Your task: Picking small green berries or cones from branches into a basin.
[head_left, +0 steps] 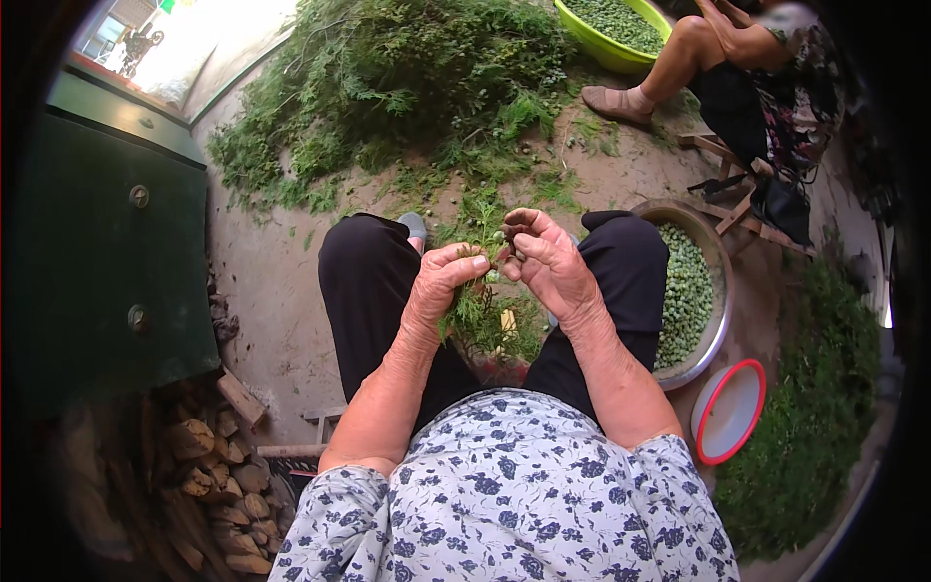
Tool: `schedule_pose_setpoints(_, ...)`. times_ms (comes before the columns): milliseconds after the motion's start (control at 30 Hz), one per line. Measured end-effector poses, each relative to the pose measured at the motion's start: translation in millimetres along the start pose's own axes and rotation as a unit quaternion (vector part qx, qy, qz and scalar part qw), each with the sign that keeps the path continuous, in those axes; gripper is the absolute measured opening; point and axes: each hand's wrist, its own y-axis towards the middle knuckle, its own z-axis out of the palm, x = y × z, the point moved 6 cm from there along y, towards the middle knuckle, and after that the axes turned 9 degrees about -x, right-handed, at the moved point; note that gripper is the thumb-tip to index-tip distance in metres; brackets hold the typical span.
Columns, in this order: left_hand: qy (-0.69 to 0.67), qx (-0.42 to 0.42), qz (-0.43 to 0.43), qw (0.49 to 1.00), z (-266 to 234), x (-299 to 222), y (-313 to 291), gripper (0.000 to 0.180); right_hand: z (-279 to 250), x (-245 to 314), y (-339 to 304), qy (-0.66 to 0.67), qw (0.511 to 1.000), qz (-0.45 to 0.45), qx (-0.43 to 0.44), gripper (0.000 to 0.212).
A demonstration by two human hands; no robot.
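Between my knees, my left hand (438,283) is closed around a leafy green conifer sprig (473,308), its thumb pressed on the stems. Flat, scaly foliage sticks out above and below the fingers. My right hand (555,264) meets it from the other side, thumb and fingers curled together at the sprig's upper part. Small round green cones (499,236) show among the leaves there. Whether a cone lies between the right fingertips is hidden. More loose foliage (519,335) lies below the hands, between my thighs.
Cut branches (388,87) are heaped ahead. By my right knee stands a metal basin (722,301) of green cones, near a red-rimmed white bowl (708,427). A seated person (747,58) is beside a lime-green tub (606,53). Left are a dark green cabinet (97,242) and firewood (228,485).
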Motion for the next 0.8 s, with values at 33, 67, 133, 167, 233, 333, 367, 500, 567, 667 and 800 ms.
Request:
schedule_pose_setpoints(33, 0.046, -0.002, 0.022, 0.999, -2, 0, 2, 0.01, -1, 0, 2, -0.009, 1.0, -0.007, -0.002, 0.018)
schedule_pose_setpoints(67, 0.092, -0.004, 0.045, 0.995, -3, -1, 3, 0.013, -2, 0, 2, -0.009, 1.0, -0.007, -0.003, 0.018)
schedule_pose_setpoints(133, 0.097, -0.004, 0.044, 0.994, 3, -4, 0, 0.013, -2, 0, 3, -0.066, 0.998, -0.023, 0.006, 0.018)
schedule_pose_setpoints(167, 0.102, -0.005, 0.043, 0.994, 5, -5, -1, 0.014, -1, -1, 3, -0.066, 0.998, -0.022, 0.005, 0.018)
schedule_pose_setpoints(233, 0.128, -0.01, 0.081, 0.988, 4, -8, 0, 0.016, -2, -1, 2, -0.115, 0.993, -0.031, -0.012, 0.015)
schedule_pose_setpoints(333, 0.158, -0.012, 0.12, 0.98, 6, -14, 0, 0.02, -1, -1, 2, -0.154, 0.987, -0.054, 0.006, 0.018)
schedule_pose_setpoints(367, 0.163, -0.009, 0.122, 0.979, 7, -15, 0, 0.021, -2, -1, 2, -0.154, 0.987, -0.052, 0.005, 0.018)
schedule_pose_setpoints(500, 0.199, 0.003, 0.117, 0.973, 10, -14, -2, 0.021, -13, -6, 7, -0.152, 0.985, -0.072, -0.045, 0.014)
schedule_pose_setpoints(567, 0.239, 0.014, 0.127, 0.963, 5, -9, 0, 0.022, -21, -4, 11, -0.083, 0.991, -0.079, -0.071, 0.012)
schedule_pose_setpoints(667, 0.033, -0.051, 0.088, 0.994, -5, -1, 3, 0.024, -25, 13, 9, 0.022, 0.992, -0.075, -0.095, 0.009)
schedule_pose_setpoints(800, 0.004, -0.078, 0.074, 0.994, -11, 5, 14, 0.031, -10, 6, 3, 0.029, 0.999, -0.02, -0.032, 0.016)
